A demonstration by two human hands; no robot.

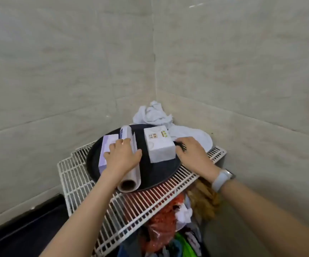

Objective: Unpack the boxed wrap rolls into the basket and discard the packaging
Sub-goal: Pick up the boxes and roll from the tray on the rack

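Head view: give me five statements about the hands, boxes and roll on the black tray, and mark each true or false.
1. The left hand rests on the clear wrap roll. True.
2. The white box stands on the wire shelf, off the black tray. False: it stands on the tray.
3. The purple box lies left of the roll. True.
4. The right hand grips the purple box. False: it is at the right side of the white box, on a dark handle-like part.
5. A watch is on the left wrist. False: it is on the right wrist.
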